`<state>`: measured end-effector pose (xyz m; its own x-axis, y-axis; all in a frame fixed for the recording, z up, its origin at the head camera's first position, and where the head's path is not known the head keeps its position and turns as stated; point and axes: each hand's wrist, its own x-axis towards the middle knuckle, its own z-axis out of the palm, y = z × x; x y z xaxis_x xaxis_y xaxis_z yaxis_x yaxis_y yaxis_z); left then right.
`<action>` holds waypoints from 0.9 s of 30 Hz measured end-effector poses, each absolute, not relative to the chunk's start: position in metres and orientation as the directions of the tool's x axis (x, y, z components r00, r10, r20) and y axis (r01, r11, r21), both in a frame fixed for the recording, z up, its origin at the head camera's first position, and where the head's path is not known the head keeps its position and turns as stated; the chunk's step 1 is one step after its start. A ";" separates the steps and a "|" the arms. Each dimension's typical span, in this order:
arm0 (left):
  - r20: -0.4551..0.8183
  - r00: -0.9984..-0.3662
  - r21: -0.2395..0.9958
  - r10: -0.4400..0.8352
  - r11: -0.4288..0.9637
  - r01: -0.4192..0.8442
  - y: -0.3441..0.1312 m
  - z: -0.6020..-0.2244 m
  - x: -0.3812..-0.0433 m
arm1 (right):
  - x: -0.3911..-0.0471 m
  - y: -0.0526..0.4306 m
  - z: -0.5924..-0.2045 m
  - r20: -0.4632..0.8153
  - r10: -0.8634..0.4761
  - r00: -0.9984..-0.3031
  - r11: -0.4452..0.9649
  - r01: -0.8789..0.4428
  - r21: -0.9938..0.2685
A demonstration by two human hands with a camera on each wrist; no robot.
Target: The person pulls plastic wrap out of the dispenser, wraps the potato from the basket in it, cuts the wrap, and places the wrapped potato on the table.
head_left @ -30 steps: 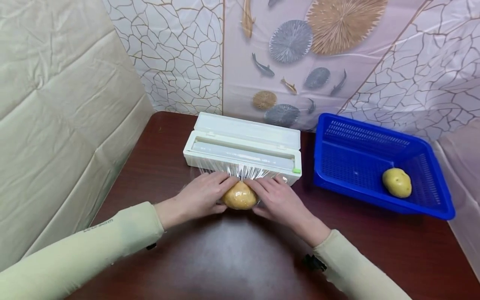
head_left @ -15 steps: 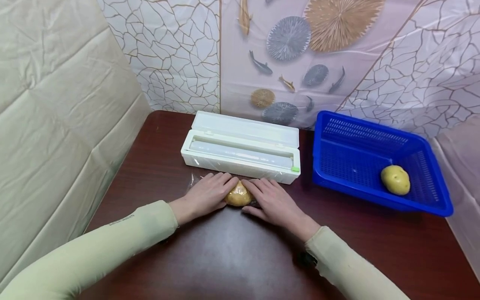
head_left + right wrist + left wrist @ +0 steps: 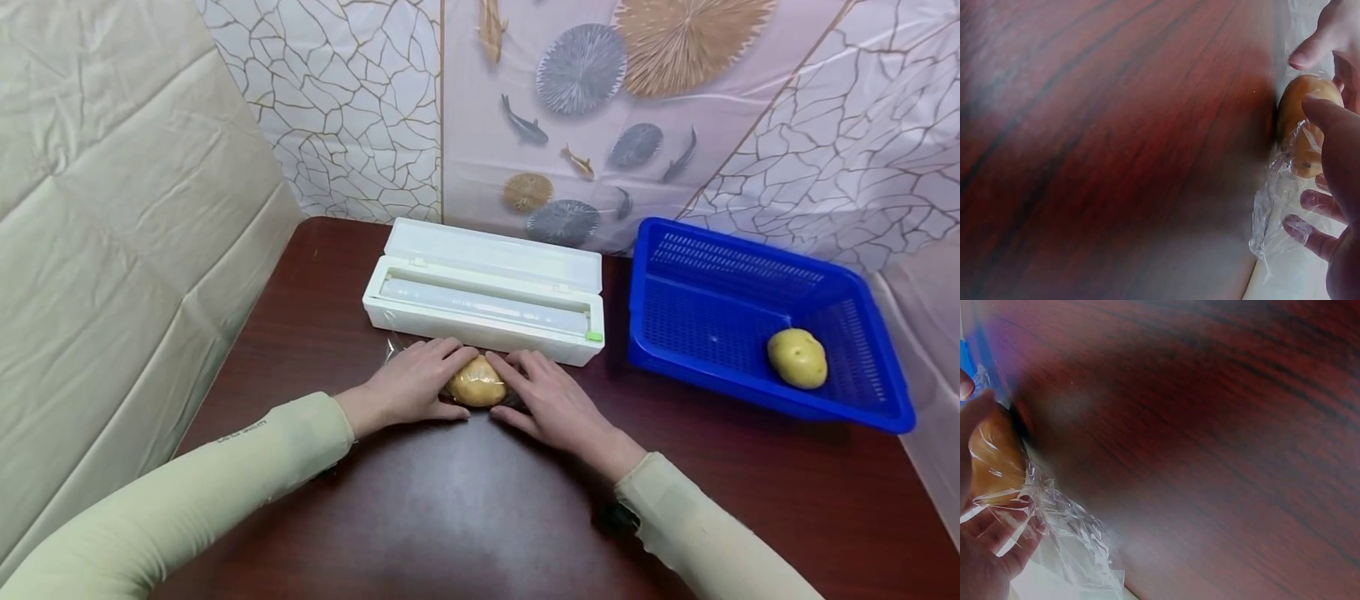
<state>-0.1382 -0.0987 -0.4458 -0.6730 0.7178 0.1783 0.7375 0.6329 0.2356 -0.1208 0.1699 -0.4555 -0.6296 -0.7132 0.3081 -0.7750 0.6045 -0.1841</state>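
Observation:
A potato (image 3: pixel 477 383) wrapped in clear cling film sits on the table between both hands. My left hand (image 3: pixel 411 379) holds its left side, fingers behind and thumb in front. On the other side my right hand (image 3: pixel 551 400) grips it; in the right wrist view that thumb lies on the potato (image 3: pixel 1300 134) while the fingers press loose film behind it. Crumpled cling film (image 3: pixel 1082 531) trails past the fingertips in the left wrist view. Just behind the hands stands a white cling film dispenser (image 3: pixel 480 330), its lid raised and the film roll (image 3: pixel 483 302) showing inside.
A blue plastic basket (image 3: pixel 705 382) stands at the right, with another potato (image 3: pixel 797 358) in it. The dark red-brown table (image 3: pixel 465 517) reaches back to patterned cloth walls.
The film stretched from dispenser to potato is now detached from the box. Both hands have stayed around the potato, and the left thumb has come out in front of it.

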 end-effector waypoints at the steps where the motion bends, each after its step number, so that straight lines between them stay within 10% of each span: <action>1: 0.191 -0.672 0.244 0.715 0.629 0.738 -0.099 -0.446 -0.139 | -0.121 0.170 -0.456 0.308 -0.713 -0.629 0.607 -0.775 -0.178; 10: 0.261 -0.665 0.220 0.700 0.628 0.747 -0.099 -0.446 -0.143 | -0.129 0.167 -0.452 0.283 -0.728 -0.625 0.629 -0.772 -0.088; 27: 0.254 -0.638 0.071 0.727 0.644 0.761 -0.094 -0.437 -0.149 | -0.117 0.191 -0.445 0.297 -0.634 -0.714 0.644 -0.700 -0.310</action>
<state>-0.1491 -0.0936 -0.4371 -0.6385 0.7266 0.2538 0.7614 0.6444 0.0706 -0.1171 0.1914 -0.4447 -0.7144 -0.6336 0.2970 -0.6997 0.6437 -0.3099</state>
